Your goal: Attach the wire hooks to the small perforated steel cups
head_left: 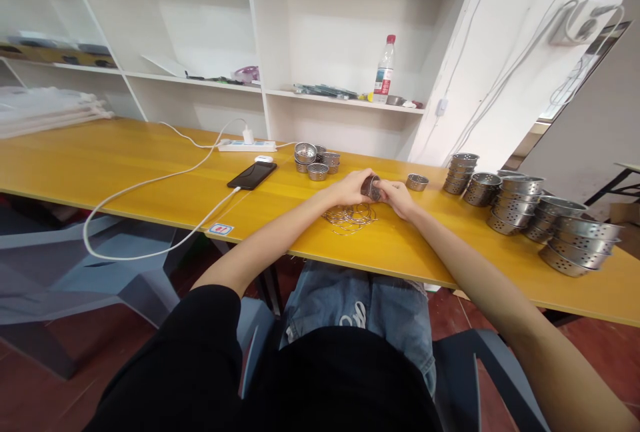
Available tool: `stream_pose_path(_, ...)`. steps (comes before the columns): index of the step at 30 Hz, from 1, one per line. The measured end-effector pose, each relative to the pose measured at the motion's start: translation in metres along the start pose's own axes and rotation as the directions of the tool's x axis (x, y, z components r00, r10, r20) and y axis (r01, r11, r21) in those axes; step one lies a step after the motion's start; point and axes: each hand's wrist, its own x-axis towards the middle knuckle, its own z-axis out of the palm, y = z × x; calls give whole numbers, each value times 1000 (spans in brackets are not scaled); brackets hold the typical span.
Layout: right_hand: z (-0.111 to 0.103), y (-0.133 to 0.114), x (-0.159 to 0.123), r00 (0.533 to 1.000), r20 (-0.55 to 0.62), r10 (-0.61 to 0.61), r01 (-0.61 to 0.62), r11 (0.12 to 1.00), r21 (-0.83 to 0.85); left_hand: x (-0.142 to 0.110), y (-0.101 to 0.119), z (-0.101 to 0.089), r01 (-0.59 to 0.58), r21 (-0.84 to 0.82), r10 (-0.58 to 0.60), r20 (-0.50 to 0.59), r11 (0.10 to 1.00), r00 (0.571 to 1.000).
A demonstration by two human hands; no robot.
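Observation:
My left hand is wrapped round a small perforated metal cup, which is tilted on its side above the table. On the cup's right, my right hand has its fingers closed against the rim; whether a thin wire is pinched there is too small to tell. Beneath the hands lies a loose tangle of thin metal wire rings. A single metal cup stands just right of my right hand. Several more cups are grouped beyond my left forearm.
Tall stacks of perforated cups line the right side of the yellow table. On the left lie a phone with a looping white cable and a power strip. White shelves behind hold a bottle.

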Motion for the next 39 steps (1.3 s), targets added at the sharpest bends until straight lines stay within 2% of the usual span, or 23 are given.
stream_pose_path(7,-3,-6,-5,997,47,57,-61,995,76,-1,-1,-2,2,-20,-3,-7,1000,1000)
stream_pose_path(11,-3,-5,-5,995,-26,96,-93,991,102,-2,-3,-3,14,3,-14,-26,1000,1000)
stream_pose_path(20,7,1,-6,969,-243,-50,47,999,-17,-3,-6,0,39,-24,-40,-34,999,999)
stream_pose_path(24,8,0,-6,952,-286,-109,96,994,-57,-2,-4,-1,47,-72,-52,-62,996,997)
stream_pose_path(29,6,1,-5,958,-246,-147,123,986,-110,-4,-2,-3,70,-106,-79,-90,992,993)
stream_pose_path(34,8,5,-2,945,-154,-290,228,918,-325,-4,5,-1,44,-136,-58,-104,990,993)
stream_pose_path(39,9,4,-2,952,-46,-301,257,876,-409,-3,9,1,50,-145,-68,-119,988,991)
